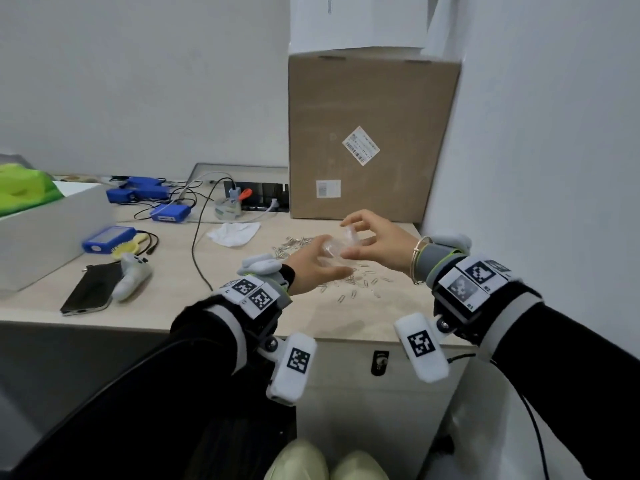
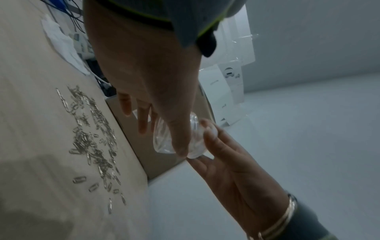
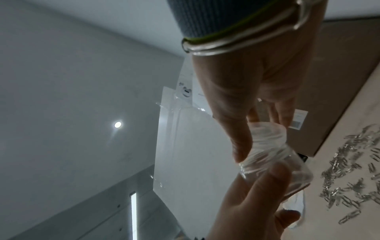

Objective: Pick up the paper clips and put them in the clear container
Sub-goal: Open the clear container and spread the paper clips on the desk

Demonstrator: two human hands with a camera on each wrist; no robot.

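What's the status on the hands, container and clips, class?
Both hands up: left hand grips the clear container, right hand pinches its lid. Paper clips all loose on desk. Nothing blocking them.

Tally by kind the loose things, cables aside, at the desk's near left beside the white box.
Black flat smartphone: 1
White plastic game controller: 1
Blue flat rectangular device: 1
Yellow round brush: 1
Total: 4

The paper clips (image 1: 349,282) were shiny metal on a matt, pale wood-look desk (image 1: 173,296); the container (image 1: 334,252) was clear glossy plastic; the box (image 1: 370,133) at upper right was plain brown cardboard.
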